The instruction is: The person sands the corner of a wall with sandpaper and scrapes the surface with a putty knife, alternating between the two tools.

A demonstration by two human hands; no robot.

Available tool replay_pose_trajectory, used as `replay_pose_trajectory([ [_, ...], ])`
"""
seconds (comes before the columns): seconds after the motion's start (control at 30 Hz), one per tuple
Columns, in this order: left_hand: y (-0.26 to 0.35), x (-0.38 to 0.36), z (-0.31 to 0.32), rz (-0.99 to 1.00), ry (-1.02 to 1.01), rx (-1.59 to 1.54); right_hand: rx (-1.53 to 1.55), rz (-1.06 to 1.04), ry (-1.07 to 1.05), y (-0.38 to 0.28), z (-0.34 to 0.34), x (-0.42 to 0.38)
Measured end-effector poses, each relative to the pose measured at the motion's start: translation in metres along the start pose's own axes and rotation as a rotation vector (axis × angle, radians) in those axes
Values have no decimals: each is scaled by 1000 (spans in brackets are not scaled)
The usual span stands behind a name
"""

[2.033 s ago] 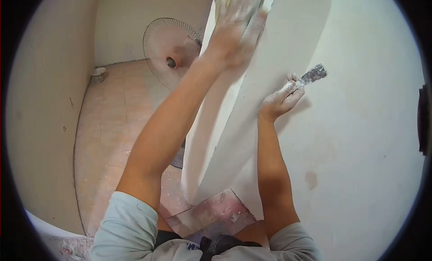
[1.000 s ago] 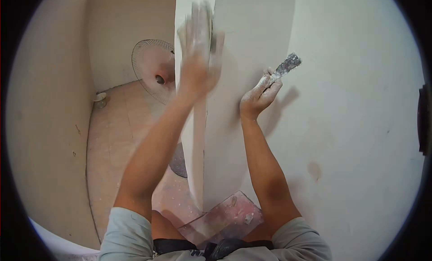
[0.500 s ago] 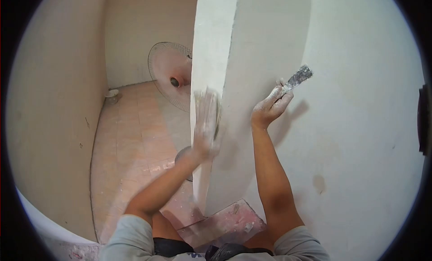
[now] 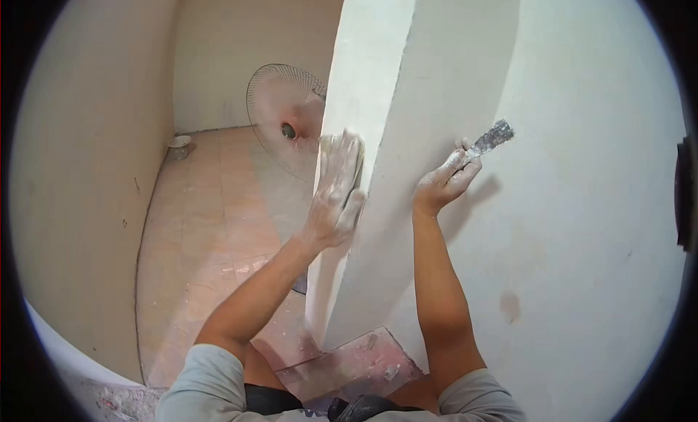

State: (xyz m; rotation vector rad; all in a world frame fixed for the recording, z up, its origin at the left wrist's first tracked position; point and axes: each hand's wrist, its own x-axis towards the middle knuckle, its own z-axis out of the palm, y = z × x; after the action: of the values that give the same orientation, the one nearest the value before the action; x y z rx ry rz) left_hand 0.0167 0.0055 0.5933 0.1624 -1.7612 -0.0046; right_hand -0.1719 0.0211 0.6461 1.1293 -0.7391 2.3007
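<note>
My left hand (image 4: 338, 186), coated in white dust, lies flat on the narrow end face of the white wall (image 4: 371, 66). Its fingers are stretched upward over a thin flat pad, mostly hidden beneath the palm; only a dark edge shows beside the fingers. My right hand (image 4: 447, 178), also dusty, is closed around the handle of a putty knife (image 4: 494, 137). The knife's blade is crusted with dried filler and points up and right, in front of the broad wall face (image 4: 582, 226).
Past the wall end on the left stands a fan (image 4: 287, 127) with a wire guard. A small white bowl-like thing (image 4: 179, 144) is by the left wall (image 4: 94, 189). Dust and flecks lie on the tiled floor (image 4: 200, 226). A stained board-like surface (image 4: 371, 353) is below my hands.
The left hand, blurred by motion before, now shows sharply on the wall end, slightly higher in view. The view has shifted a little; the right hand still grips the putty knife.
</note>
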Motion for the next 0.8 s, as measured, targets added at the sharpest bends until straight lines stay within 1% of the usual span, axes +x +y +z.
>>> replay_pose_trajectory([
  [0.03, -1, 19, -1, -1, 17, 74, -7, -7, 4, -1, 1, 1],
  [0.1, -4, 86, -13, 114, 50, 30, -2, -2, 14, 2, 2, 1],
  [0.13, -4, 124, -20, 99, 55, 52, -5, -7, 6, 2, 1, 1],
  [0.17, -4, 147, -24, 87, 61, 73, -7, -15, -1, 1, 0, 1],
  [0.27, -6, 119, -15, 80, 81, 48, 11, -14, 21, 7, 2, 2],
  [0.3, 2, 87, -16, 28, 29, 44, 31, -4, 42, 8, 4, 1],
  [0.37, 4, 23, -5, -9, 23, 6, 15, -30, 34, 6, 4, 0],
  [0.43, 0, -9, 1, -51, -11, 2, -1, -38, 29, 9, 1, 1],
  [0.5, 2, 33, -7, 27, 43, 38, -30, -47, 8, 8, 0, 1],
  [0.57, -11, 108, -17, 84, 95, 72, 35, -22, 36, 10, 3, 1],
  [0.6, -17, 136, -19, 117, 129, 97, -10, -34, 39, 11, 2, 1],
  [0.63, -16, 143, -19, 117, 132, 93, -13, -38, 37, 10, 3, 1],
  [0.7, -13, 146, -16, 74, 154, 105, -11, -21, 47, 8, 3, 1],
  [0.73, -3, 120, -18, 36, 82, 58, -1, -67, 35, 10, 2, 1],
  [0.8, 1, 54, -9, 66, 38, 24, -8, -52, 20, 10, 1, 1],
])
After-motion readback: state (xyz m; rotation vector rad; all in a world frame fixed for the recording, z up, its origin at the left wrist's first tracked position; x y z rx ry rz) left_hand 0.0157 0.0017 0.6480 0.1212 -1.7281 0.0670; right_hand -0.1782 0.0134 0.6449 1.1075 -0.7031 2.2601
